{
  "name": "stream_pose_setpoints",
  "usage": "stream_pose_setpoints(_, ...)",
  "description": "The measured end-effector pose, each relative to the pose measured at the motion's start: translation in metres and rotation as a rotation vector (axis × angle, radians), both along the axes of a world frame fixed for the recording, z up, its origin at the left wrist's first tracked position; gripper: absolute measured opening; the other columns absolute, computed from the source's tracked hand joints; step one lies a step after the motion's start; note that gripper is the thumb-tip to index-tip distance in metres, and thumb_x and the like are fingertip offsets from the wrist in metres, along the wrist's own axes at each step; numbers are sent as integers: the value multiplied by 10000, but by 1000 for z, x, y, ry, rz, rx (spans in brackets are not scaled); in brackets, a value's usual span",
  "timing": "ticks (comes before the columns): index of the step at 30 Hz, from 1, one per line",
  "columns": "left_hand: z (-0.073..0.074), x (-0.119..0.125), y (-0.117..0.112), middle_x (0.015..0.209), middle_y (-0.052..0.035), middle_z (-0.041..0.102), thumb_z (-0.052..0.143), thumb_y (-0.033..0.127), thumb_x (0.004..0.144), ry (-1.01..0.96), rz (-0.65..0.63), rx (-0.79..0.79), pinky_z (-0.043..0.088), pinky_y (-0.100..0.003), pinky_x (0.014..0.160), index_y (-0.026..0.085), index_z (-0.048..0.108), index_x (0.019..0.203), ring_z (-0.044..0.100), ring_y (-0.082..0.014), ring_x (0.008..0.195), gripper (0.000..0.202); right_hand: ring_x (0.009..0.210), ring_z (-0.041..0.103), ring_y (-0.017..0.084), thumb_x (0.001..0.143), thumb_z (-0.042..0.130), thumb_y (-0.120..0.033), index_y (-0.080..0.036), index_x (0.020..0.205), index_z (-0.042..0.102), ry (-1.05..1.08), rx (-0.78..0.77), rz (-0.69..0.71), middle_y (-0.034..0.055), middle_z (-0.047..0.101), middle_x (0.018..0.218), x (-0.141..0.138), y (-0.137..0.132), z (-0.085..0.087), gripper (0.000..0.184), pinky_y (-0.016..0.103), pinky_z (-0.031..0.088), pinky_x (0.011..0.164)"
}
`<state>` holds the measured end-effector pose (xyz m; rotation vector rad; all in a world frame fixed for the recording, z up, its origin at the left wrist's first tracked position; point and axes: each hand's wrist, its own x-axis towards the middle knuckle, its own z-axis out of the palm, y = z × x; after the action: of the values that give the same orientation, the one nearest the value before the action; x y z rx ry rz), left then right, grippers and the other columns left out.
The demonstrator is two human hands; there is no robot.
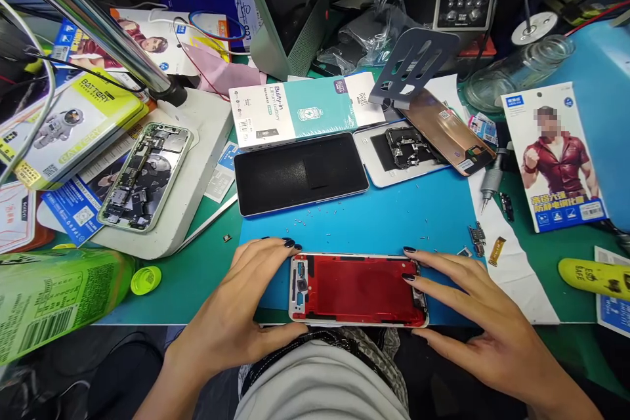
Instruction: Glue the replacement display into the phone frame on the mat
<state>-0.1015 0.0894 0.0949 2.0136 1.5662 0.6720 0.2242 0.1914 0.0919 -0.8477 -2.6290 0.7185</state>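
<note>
A phone frame [364,289] with a red film or backing inside lies at the front edge of the blue mat. Around its left end is my left hand [231,308], fingers at the far edge and thumb at the near edge. My right hand [477,315] holds the right end, with two fingertips over the far corner and inner parts and the thumb at the near corner. Just beyond lies a dark phone panel [300,174]. Small loose screws [308,215] are scattered between the panel and the frame.
Behind stands a white and teal battery box [305,108]. An opened phone [147,177] rests on a white stand base at left. A copper-coloured panel [445,128], a screwdriver [493,177] and a glass jar [516,72] are at right. A green bottle [59,298] lies at front left.
</note>
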Motion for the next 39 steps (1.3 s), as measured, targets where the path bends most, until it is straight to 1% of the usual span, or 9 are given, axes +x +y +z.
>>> stream_pose_setpoints(8, 1, -1, 0, 1335, -116, 538, 696, 434, 821, 15, -5, -4, 306, -344, 1102, 170, 323, 1411, 397, -231, 1316, 746, 1232, 500, 266, 897, 625, -281, -251, 1284, 534, -21, 2, 10, 77, 490, 1395, 4, 0, -1, 398, 402, 430, 979)
stream_pose_setpoints(15, 1, 0, 1, 1317, -119, 537, 701, 374, 827, -13, -12, 2, 271, -313, 1121, 134, 338, 1397, 387, -214, 1319, 717, 1233, 489, 249, 923, 602, -303, -232, 1261, 548, -14, 7, 26, 76, 488, 1388, 2, 2, -1, 350, 376, 417, 983)
stream_pose_setpoints(23, 1, -1, 0, 1346, -112, 526, 705, 369, 824, 4, -12, -4, 254, -292, 1136, 147, 317, 1421, 374, -201, 1343, 747, 1246, 473, 241, 939, 587, -305, -220, 1267, 538, 2, 9, 37, 83, 469, 1398, 2, 1, 1, 342, 370, 392, 992)
stream_pose_setpoints(25, 1, -2, -1, 1348, -101, 528, 718, 418, 804, 8, -4, -9, 261, -283, 1134, 163, 317, 1425, 386, -200, 1335, 782, 1249, 477, 255, 933, 603, -351, -218, 1275, 532, 0, 17, 30, 98, 458, 1411, 2, 1, 0, 374, 382, 395, 994)
stream_pose_setpoints(27, 1, -3, -1, 1360, -94, 520, 746, 505, 748, -2, 20, -21, 280, -281, 1132, 180, 308, 1436, 393, -212, 1336, 878, 1239, 493, 276, 906, 636, -427, -202, 1289, 522, 27, 22, 1, 126, 447, 1415, 3, 1, -1, 459, 395, 408, 997)
stream_pose_setpoints(31, -1, -4, -1, 1380, -88, 504, 778, 630, 626, -24, 88, 9, 332, -299, 1126, 224, 279, 1457, 429, -239, 1333, 1051, 1170, 552, 282, 845, 675, -537, -164, 1320, 507, 148, 54, -103, 164, 466, 1368, 4, 0, -6, 627, 361, 465, 964)
stream_pose_setpoints(34, -3, -5, -1, 1395, -79, 499, 785, 647, 597, -31, 99, 20, 360, -319, 1117, 261, 255, 1464, 454, -242, 1321, 1087, 1159, 564, 290, 826, 693, -546, -140, 1299, 522, 155, 140, -138, 176, 498, 1328, 4, -2, -9, 646, 360, 461, 983)
stream_pose_setpoints(36, -4, -5, -1, 1400, -68, 503, 785, 642, 604, -39, 97, 16, 382, -335, 1106, 283, 242, 1463, 462, -243, 1316, 1078, 1162, 564, 293, 819, 699, -548, -130, 1292, 520, 143, 188, -129, 181, 505, 1318, 3, -3, -11, 656, 370, 454, 999)
stream_pose_setpoints(39, -5, -4, -1, 1410, -60, 501, 781, 631, 620, -41, 99, -2, 405, -360, 1096, 305, 231, 1458, 467, -246, 1314, 1054, 1180, 552, 299, 800, 674, -625, -129, 1318, 495, 129, 196, -132, 181, 499, 1324, 1, -4, -12, 739, 377, 457, 997)
